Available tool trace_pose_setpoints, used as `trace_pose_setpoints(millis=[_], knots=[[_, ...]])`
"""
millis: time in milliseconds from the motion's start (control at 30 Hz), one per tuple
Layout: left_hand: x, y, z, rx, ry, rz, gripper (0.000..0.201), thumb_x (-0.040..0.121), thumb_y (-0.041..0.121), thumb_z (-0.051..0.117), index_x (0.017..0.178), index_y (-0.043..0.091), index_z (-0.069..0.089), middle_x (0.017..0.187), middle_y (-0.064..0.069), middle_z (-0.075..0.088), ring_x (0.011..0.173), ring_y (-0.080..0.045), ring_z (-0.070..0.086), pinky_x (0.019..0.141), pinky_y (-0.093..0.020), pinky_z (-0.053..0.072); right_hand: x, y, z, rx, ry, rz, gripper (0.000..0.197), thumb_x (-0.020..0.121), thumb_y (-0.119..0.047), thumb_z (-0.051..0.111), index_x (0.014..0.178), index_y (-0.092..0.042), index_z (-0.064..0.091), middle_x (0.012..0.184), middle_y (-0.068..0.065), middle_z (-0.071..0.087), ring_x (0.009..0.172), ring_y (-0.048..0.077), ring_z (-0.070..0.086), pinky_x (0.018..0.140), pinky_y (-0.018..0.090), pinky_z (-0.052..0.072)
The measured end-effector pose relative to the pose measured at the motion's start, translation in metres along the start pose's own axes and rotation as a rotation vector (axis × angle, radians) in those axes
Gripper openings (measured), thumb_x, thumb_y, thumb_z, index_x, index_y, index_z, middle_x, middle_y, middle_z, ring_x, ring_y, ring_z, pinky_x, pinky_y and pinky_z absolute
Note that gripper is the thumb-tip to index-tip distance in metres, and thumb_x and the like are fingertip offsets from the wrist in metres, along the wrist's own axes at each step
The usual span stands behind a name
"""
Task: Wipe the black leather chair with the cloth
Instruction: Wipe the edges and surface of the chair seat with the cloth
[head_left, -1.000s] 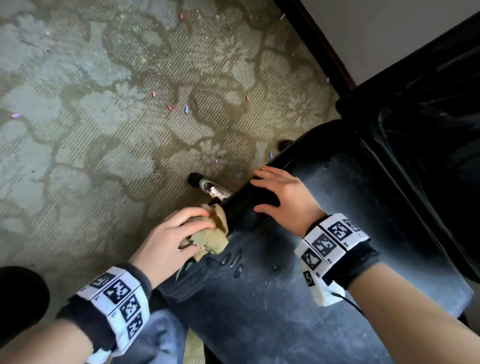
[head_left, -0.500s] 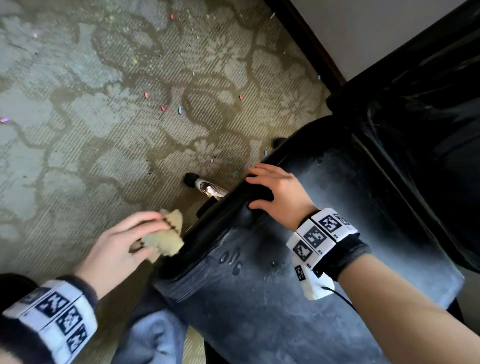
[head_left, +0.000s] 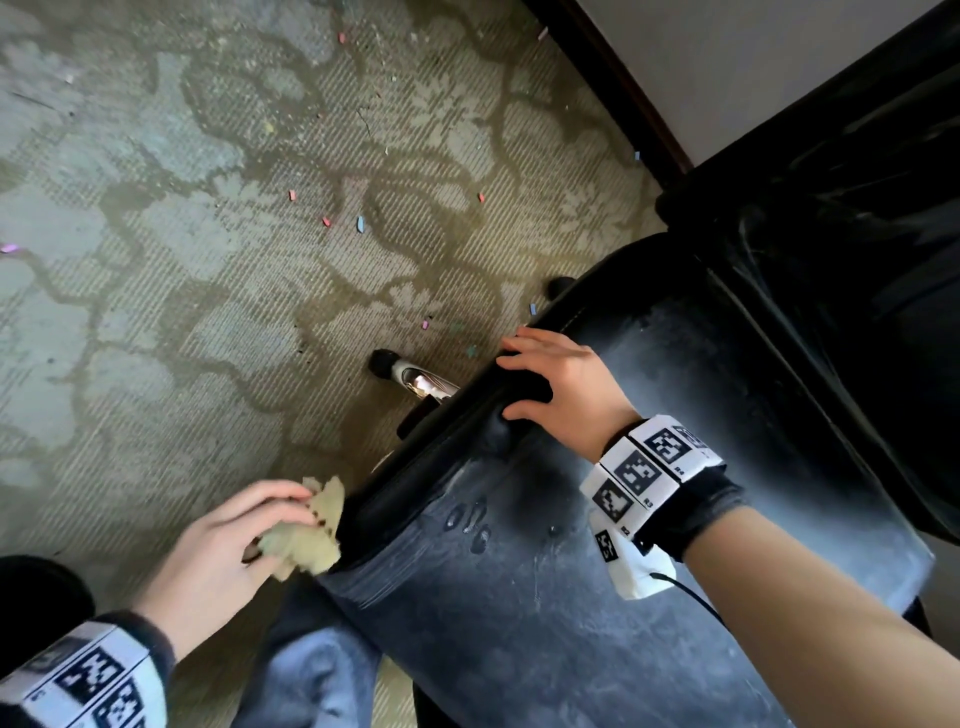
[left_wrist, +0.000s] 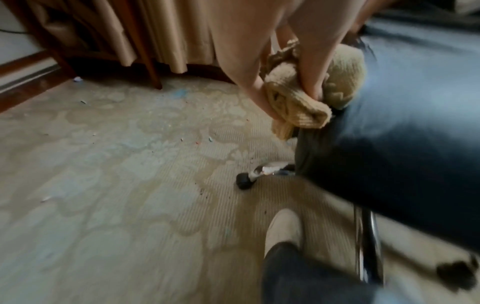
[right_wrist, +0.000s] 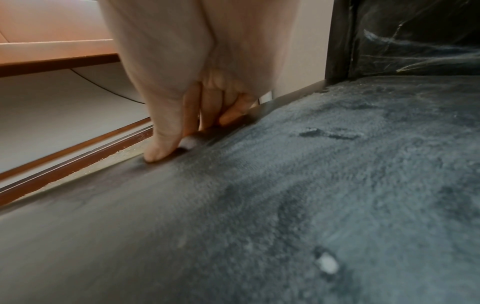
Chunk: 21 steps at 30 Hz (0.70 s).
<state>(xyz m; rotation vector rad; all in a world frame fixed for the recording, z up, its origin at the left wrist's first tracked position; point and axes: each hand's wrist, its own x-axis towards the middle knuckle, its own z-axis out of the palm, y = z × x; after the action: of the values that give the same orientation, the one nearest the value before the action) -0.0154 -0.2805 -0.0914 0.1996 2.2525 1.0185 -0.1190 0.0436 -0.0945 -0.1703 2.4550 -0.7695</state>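
Observation:
The black leather chair (head_left: 597, 597) fills the right of the head view, its seat grey with dust and its backrest (head_left: 857, 234) dark at the upper right. My left hand (head_left: 234, 545) grips a crumpled tan cloth (head_left: 306, 535) against the seat's left front edge. In the left wrist view the cloth (left_wrist: 306, 107) is bunched between fingers and thumb, pressed on the chair's side (left_wrist: 389, 154). My right hand (head_left: 561, 395) holds the seat's left edge further back, fingers curled over the rim. In the right wrist view my right hand's fingers (right_wrist: 187, 115) hook over the dusty seat (right_wrist: 311, 195).
A patterned carpet (head_left: 208, 260) strewn with small coloured scraps lies left of the chair. A chair leg with a black caster (head_left: 387, 362) sticks out below the seat edge. My shoe (left_wrist: 283, 230) and trouser leg stand by the chair base. A wall and dark skirting run behind.
My left hand with the cloth slid off the top of the seat edge, down and left, then came back against the seat's side. The right hand kept its hold on the edge.

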Motion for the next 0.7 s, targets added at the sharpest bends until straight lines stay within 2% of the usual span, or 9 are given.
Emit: trace_pose_setpoints(millis=[67,167,267,333,400,467,533,600,700], knots=[[0.008,0.009,0.005,-0.035,0.044,0.011,0.066,0.054,-0.022,0.072,0.088,0.034,0.062,0.111,0.036,0.049,0.097,0.022,0.048,0.084,0.01,0.026,-0.001,0.0,0.0,-0.002,0.007,0.004,0.054,0.071,-0.021,0.077,0.122,-0.014,0.059,0.137,0.0,0.051,0.136,0.015,0.031,0.108,0.052,0.028],[0.004,0.011,0.017,-0.064,0.028,-0.01,0.068,0.056,-0.022,0.07,0.092,0.034,0.058,0.112,0.045,0.043,0.097,0.027,0.044,0.083,0.011,0.024,-0.001,-0.003,-0.002,-0.024,-0.023,0.014,0.054,0.073,-0.023,0.075,0.124,-0.015,0.057,0.139,-0.002,0.048,0.138,0.013,0.029,0.109,0.051,0.026],[-0.011,-0.011,0.013,0.009,-0.081,-0.03,0.083,0.039,-0.026,0.075,0.094,0.032,0.053,0.115,0.053,0.036,0.091,0.025,0.046,0.076,0.012,0.027,-0.002,-0.006,-0.005,-0.042,-0.045,0.033,0.054,0.075,-0.024,0.073,0.126,-0.017,0.056,0.141,-0.003,0.046,0.138,0.011,0.026,0.111,0.05,0.024],[-0.011,-0.021,0.004,0.082,-0.13,-0.025,0.098,0.032,-0.026,0.077,0.093,0.047,0.052,0.117,0.053,0.036,0.087,0.015,0.051,0.072,0.01,0.032,-0.002,-0.008,-0.005,-0.044,-0.047,0.041,0.055,0.076,-0.024,0.073,0.127,-0.017,0.055,0.142,-0.004,0.044,0.139,0.01,0.024,0.112,0.048,0.022],[0.006,-0.012,-0.007,0.078,-0.07,-0.027,0.103,0.04,-0.023,0.077,0.089,0.064,0.051,0.113,0.049,0.043,0.088,0.016,0.053,0.073,0.008,0.034,-0.002,-0.008,-0.006,-0.045,-0.052,0.05,0.055,0.076,-0.023,0.072,0.128,-0.018,0.054,0.143,-0.005,0.043,0.139,0.009,0.023,0.112,0.047,0.021],[0.035,0.015,-0.013,-0.031,0.045,0.015,0.074,0.056,-0.012,0.075,0.087,0.054,0.061,0.107,0.044,0.05,0.092,0.022,0.051,0.08,0.009,0.03,-0.002,-0.008,-0.007,-0.033,-0.065,0.033,0.054,0.077,-0.022,0.072,0.127,-0.016,0.054,0.143,-0.003,0.043,0.139,0.01,0.024,0.113,0.045,0.022],[0.062,0.044,-0.006,-0.067,0.115,0.1,0.047,0.064,-0.005,0.069,0.094,0.032,0.068,0.107,0.042,0.051,0.095,0.025,0.048,0.085,0.009,0.027,-0.001,-0.008,-0.009,-0.003,-0.05,-0.008,0.048,0.078,-0.016,0.07,0.125,-0.013,0.057,0.141,0.001,0.046,0.138,0.013,0.028,0.114,0.041,0.024],[0.074,0.058,0.01,-0.082,0.081,0.086,0.05,0.066,-0.014,0.067,0.098,0.024,0.069,0.11,0.043,0.049,0.099,0.025,0.046,0.088,0.008,0.026,-0.003,-0.007,-0.014,0.051,0.037,-0.03,0.04,0.079,-0.008,0.068,0.119,-0.009,0.061,0.137,0.006,0.051,0.134,0.017,0.037,0.114,0.031,0.025],[0.064,0.051,0.022,-0.091,0.026,0.051,0.056,0.061,-0.023,0.064,0.097,0.02,0.071,0.109,0.048,0.046,0.098,0.026,0.046,0.09,0.008,0.025,-0.009,0.005,-0.026,0.091,0.308,-0.025,0.031,0.076,-0.003,0.064,0.106,-0.005,0.068,0.123,0.013,0.061,0.119,0.025,0.055,0.105,0.025,0.035]])
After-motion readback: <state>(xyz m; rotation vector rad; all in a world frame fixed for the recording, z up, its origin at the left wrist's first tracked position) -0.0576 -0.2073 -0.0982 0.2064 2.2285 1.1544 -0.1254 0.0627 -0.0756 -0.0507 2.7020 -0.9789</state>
